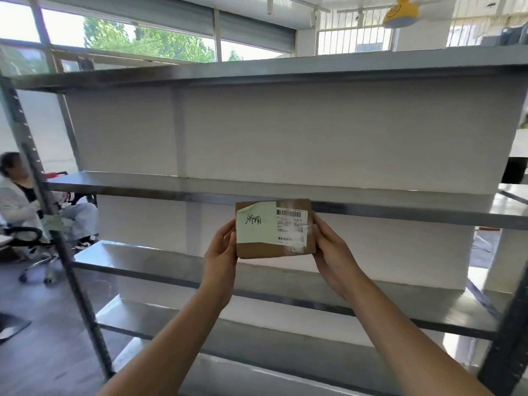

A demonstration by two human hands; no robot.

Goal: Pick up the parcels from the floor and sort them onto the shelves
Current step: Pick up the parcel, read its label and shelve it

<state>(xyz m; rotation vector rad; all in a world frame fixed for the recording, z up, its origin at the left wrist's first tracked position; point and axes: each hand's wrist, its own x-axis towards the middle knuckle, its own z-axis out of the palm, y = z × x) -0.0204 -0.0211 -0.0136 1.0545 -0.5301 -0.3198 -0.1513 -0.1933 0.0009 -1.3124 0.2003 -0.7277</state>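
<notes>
Parcel (275, 228) was held up before the shelves (200, 188), left hand (221, 252) and right hand (333, 252) fingers clamped on its ends; placing likely came next, needing a shelf chosen.

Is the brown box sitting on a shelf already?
No, the brown cardboard box is held between the left hand and right hand, before the grey metal shelves.

parcel (275, 228) between hands, before shelves (285, 192)
</notes>
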